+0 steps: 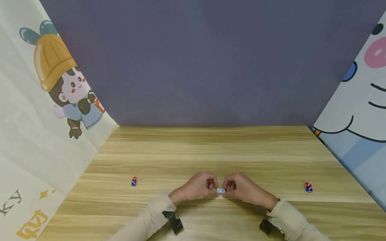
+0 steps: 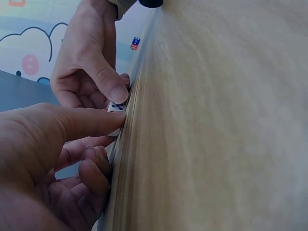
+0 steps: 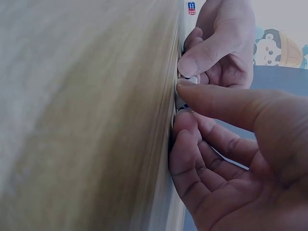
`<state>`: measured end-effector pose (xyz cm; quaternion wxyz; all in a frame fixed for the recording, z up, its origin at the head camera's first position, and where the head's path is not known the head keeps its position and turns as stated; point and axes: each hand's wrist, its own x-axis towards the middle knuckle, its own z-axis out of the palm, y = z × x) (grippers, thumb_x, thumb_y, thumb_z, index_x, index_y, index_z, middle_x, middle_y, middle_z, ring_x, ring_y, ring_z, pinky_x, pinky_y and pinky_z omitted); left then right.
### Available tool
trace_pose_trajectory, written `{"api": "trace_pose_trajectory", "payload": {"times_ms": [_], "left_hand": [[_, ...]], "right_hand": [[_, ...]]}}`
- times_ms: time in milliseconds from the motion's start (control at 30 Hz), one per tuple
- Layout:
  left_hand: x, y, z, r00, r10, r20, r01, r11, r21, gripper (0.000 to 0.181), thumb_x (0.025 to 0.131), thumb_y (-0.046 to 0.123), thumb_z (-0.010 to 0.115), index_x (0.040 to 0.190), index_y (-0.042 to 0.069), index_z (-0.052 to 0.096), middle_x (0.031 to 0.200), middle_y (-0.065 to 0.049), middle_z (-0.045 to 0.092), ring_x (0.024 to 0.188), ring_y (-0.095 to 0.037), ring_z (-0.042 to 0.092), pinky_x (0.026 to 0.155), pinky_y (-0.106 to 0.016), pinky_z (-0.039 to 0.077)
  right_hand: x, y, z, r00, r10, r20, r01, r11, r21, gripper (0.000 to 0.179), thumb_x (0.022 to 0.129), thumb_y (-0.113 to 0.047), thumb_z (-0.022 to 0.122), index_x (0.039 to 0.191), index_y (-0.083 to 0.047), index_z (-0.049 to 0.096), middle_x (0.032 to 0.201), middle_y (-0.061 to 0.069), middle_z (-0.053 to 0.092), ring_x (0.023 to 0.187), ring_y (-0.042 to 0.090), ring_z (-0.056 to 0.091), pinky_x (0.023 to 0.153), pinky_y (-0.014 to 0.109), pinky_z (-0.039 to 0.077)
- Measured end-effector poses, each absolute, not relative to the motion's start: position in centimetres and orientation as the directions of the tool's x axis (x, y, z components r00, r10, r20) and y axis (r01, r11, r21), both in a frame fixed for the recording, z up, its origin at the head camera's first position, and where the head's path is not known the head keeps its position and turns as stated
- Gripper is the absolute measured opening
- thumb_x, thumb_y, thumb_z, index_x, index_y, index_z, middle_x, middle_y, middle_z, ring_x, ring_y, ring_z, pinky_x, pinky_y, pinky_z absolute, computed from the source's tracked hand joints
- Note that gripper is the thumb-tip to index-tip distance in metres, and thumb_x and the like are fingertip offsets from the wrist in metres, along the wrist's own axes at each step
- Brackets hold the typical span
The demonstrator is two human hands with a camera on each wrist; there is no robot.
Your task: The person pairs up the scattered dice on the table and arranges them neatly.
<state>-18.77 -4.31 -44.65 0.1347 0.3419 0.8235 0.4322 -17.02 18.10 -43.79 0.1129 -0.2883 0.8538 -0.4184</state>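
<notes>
Two white dice sit side by side on the wooden table, near its middle in the head view. My left hand (image 1: 200,185) pinches the left white die (image 1: 218,190) between thumb and index finger. From the other side my right hand (image 1: 245,189) pinches the right white die (image 1: 223,191) the same way. The dice look to be touching, or nearly so. In the left wrist view, the fingertips of both hands hide much of the white die (image 2: 117,107). Thumbs cover most of the white die (image 3: 193,79) in the right wrist view.
On the left of the table (image 1: 181,147) a red die (image 1: 134,179) and a blue die (image 1: 134,183) touch each other. Another red die (image 1: 307,184) and blue die (image 1: 309,189) lie at the right. A grey panel (image 1: 211,67) rises behind the table.
</notes>
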Motion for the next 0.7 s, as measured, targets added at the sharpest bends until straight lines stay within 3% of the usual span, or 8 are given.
{"api": "trace_pose_trajectory", "payload": {"times_ms": [467, 700], "left_hand": [[-18.7, -4.7, -44.2, -0.707, 0.706, 0.041, 0.420, 0.373, 0.828, 0.024, 0.081, 0.006, 0.082, 0.097, 0.008, 0.065, 0.072, 0.003, 0.058, 0.061, -0.003, 0.052, 0.056, -0.017, 0.044], [-18.8, -7.2, -42.5, -0.762, 0.647, 0.029, 0.400, 0.436, 0.806, 0.027, 0.085, 0.011, 0.080, 0.106, 0.008, 0.064, 0.078, 0.002, 0.060, 0.064, -0.006, 0.057, 0.059, -0.021, 0.048]], "right_hand": [[-17.0, 18.1, -43.8, -0.811, -0.584, 0.043, -0.399, 0.497, -0.771, 0.014, 0.081, -0.012, 0.082, 0.082, -0.013, 0.068, 0.072, -0.006, 0.063, 0.064, 0.007, 0.059, 0.057, 0.024, 0.051], [-17.0, 18.1, -43.8, -0.819, -0.573, 0.036, -0.392, 0.513, -0.764, 0.014, 0.081, -0.014, 0.083, 0.082, -0.015, 0.069, 0.073, -0.008, 0.063, 0.065, 0.006, 0.059, 0.058, 0.024, 0.051]]}}
